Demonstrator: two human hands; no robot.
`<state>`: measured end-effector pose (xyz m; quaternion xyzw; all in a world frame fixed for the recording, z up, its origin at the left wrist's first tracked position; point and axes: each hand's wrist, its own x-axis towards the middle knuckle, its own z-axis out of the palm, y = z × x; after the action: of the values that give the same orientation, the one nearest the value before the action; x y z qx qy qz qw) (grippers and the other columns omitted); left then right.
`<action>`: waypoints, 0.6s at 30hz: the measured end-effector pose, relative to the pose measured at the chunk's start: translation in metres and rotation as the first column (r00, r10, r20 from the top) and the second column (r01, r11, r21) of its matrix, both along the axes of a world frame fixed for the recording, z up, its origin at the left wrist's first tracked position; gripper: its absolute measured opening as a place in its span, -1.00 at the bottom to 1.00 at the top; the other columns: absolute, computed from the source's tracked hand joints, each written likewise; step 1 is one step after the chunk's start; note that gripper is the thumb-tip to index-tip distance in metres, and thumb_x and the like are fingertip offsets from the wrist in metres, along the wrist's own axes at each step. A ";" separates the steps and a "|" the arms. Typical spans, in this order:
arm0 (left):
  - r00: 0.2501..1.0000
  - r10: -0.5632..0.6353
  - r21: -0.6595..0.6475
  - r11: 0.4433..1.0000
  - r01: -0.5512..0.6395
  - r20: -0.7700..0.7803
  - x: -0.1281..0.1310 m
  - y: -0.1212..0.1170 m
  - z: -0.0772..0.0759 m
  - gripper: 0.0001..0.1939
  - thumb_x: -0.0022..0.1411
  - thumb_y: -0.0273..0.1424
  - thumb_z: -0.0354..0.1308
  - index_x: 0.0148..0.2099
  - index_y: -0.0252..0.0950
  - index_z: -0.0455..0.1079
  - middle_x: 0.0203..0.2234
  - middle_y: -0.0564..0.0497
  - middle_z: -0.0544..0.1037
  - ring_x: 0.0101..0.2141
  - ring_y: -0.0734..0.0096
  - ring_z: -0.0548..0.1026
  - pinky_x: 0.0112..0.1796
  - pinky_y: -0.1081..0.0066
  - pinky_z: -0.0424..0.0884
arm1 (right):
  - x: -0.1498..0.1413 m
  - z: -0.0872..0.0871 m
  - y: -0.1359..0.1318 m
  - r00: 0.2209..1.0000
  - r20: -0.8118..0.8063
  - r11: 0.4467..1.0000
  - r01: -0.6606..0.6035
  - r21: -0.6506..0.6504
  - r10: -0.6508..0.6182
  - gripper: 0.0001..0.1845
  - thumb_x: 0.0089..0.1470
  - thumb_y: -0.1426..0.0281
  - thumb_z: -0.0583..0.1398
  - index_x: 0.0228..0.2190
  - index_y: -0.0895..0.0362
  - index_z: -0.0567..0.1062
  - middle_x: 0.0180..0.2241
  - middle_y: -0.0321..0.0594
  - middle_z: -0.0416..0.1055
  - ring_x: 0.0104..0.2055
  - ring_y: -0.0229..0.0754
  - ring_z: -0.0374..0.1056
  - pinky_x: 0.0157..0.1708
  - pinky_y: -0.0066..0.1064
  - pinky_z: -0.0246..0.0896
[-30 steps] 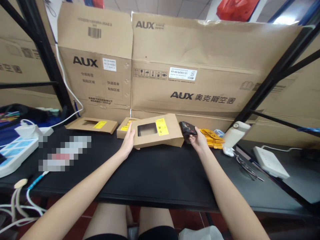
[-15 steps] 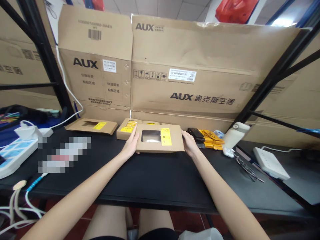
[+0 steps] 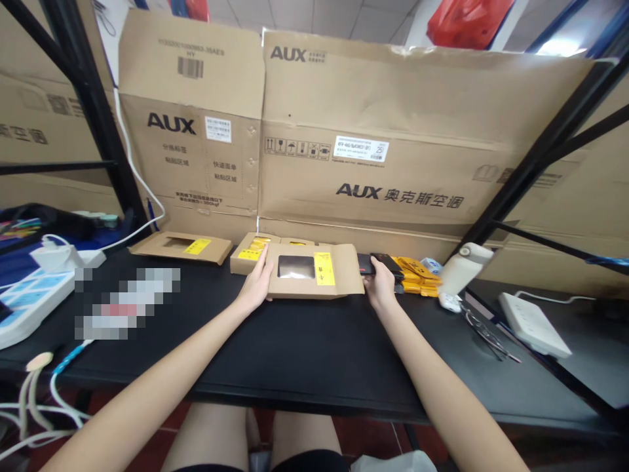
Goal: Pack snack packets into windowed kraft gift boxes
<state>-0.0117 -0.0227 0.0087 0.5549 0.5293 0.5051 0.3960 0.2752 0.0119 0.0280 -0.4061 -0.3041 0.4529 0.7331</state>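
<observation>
A flat brown cardboard box (image 3: 339, 285) with a cut-out window and a yellow label lies on the black table (image 3: 304, 347). My left hand (image 3: 256, 286) rests against its left edge, thumb and fingers around the side. My right hand (image 3: 379, 286) is at the box's right end, fingers closed around a small black device (image 3: 366, 263) that sits partly in the box's open end. A second black device (image 3: 387, 264) lies just beyond my right hand.
A second windowed box (image 3: 181, 246) lies at the left and a third (image 3: 248, 254) behind the held one. Yellow packets (image 3: 417, 272), a white handheld tool (image 3: 459, 269), scissors (image 3: 484, 328) and a power strip (image 3: 533, 322) sit at the right. Large AUX cartons (image 3: 368, 137) stand behind.
The box was tilted up, then laid flat on the table. My right hand put the black device down, gripped the box's right side, and now holds a black device at the open end.
</observation>
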 end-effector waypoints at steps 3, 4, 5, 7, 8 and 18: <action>1.000 0.027 -0.012 1.000 -0.027 0.012 -0.001 0.001 0.000 -0.27 0.25 0.02 -0.13 0.37 0.03 -0.28 0.06 -0.11 0.42 -0.46 0.33 0.51 -0.61 0.43 0.43 | -0.001 0.001 0.000 0.996 0.031 0.997 -0.082 -0.007 0.082 -0.82 -0.17 0.35 0.26 -0.54 0.13 0.33 -0.67 -0.39 0.38 -0.72 -0.34 0.26 -0.78 -0.54 0.12; 0.999 0.037 -0.018 0.999 -0.037 0.016 -0.001 0.002 0.000 -0.28 0.25 0.01 -0.13 0.37 0.02 -0.27 0.06 -0.11 0.42 -0.46 0.34 0.51 -0.59 0.43 0.44 | -0.002 0.001 0.000 0.994 0.032 0.995 -0.100 -0.016 0.101 -0.82 -0.17 0.35 0.26 -0.53 0.13 0.33 -0.67 -0.38 0.38 -0.72 -0.34 0.27 -0.78 -0.54 0.11; 0.999 0.047 -0.022 0.999 -0.046 0.018 -0.002 0.003 0.001 -0.28 0.25 0.01 -0.13 0.37 0.01 -0.27 0.06 -0.12 0.42 -0.45 0.34 0.51 -0.58 0.43 0.44 | -0.002 0.001 0.000 0.994 0.030 0.994 -0.108 -0.025 0.109 -0.82 -0.17 0.35 0.26 -0.53 0.14 0.34 -0.67 -0.37 0.39 -0.71 -0.34 0.27 -0.78 -0.55 0.11; 0.998 0.058 -0.026 0.998 -0.057 0.015 -0.002 0.003 0.002 -0.29 0.26 0.00 -0.13 0.37 0.02 -0.27 0.08 -0.11 0.41 -0.44 0.33 0.52 -0.58 0.42 0.45 | -0.003 0.001 0.000 0.995 0.022 0.995 -0.095 -0.042 0.096 -0.82 -0.15 0.35 0.25 -0.53 0.14 0.34 -0.67 -0.36 0.39 -0.71 -0.33 0.28 -0.77 -0.55 0.13; 0.998 0.062 -0.028 0.998 -0.061 0.009 -0.002 0.003 0.002 -0.29 0.26 0.00 -0.14 0.37 0.03 -0.27 0.09 -0.10 0.39 -0.44 0.32 0.52 -0.58 0.41 0.45 | -0.003 0.001 -0.001 0.996 0.021 0.995 -0.085 -0.048 0.086 -0.82 -0.15 0.34 0.25 -0.53 0.14 0.33 -0.67 -0.37 0.38 -0.71 -0.34 0.27 -0.76 -0.55 0.14; 0.992 0.092 -0.041 0.995 -0.096 -0.088 -0.003 -0.005 0.010 -0.26 0.21 0.08 -0.14 0.36 0.03 -0.21 0.04 -0.11 0.44 -0.44 0.26 0.52 -0.60 0.38 0.44 | -0.002 0.000 0.001 0.999 0.018 0.999 0.045 0.001 -0.045 -0.81 -0.16 0.32 0.25 -0.56 0.11 0.32 -0.72 -0.44 0.30 -0.75 -0.36 0.20 -0.78 -0.53 0.10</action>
<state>-0.0147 -0.0274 0.0189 0.5415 0.5827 0.4867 0.3610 0.2734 0.0126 0.0282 -0.4165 -0.3016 0.4327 0.7405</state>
